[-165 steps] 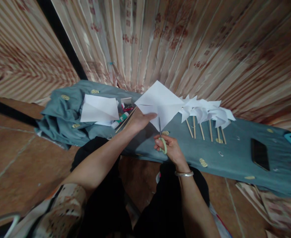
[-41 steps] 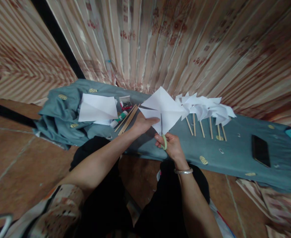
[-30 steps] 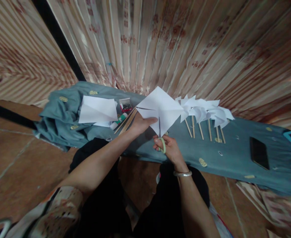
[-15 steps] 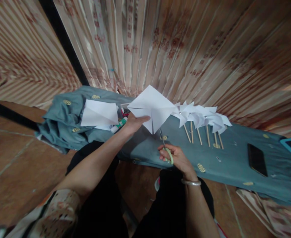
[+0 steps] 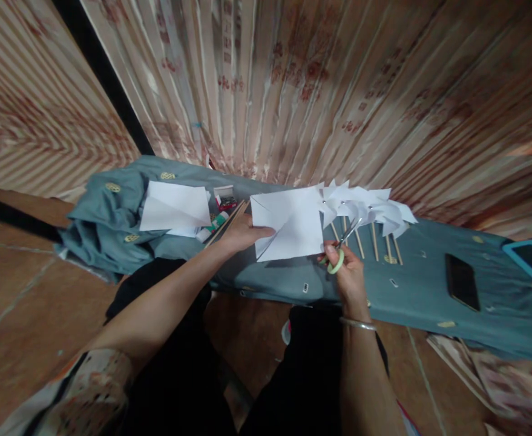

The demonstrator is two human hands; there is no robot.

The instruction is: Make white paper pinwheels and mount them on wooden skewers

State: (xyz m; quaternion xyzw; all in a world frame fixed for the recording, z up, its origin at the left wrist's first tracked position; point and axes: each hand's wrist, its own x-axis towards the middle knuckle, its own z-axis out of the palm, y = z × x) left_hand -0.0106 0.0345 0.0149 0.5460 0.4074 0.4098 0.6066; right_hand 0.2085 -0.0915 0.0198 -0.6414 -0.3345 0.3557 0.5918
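My left hand [image 5: 243,232] grips a white square sheet of paper [image 5: 295,218] by its left side, thumb on top. Two slits run inward from the sheet's left corners. In my right hand [image 5: 345,266] are scissors [image 5: 336,260] with pale green handles, their blades pointing up and to the right, away from the sheet. The fingertips of that hand touch the sheet's lower right corner. Just beyond, several white paper pinwheels [image 5: 370,209] on wooden sticks lie overlapping in a row.
White paper sheets [image 5: 175,206] lie at the left of the cloth-covered bench [image 5: 266,281]. Between them and my left hand are a small red-and-white box [image 5: 224,198], a green glue stick [image 5: 214,225] and loose wooden sticks [image 5: 227,223]. A black phone [image 5: 462,281] and a blue-framed device [image 5: 531,260] lie right.
The sheet has turned from a diamond to a squared position. My right hand has moved up and right to its corner, and the scissors have swung to point rightward.
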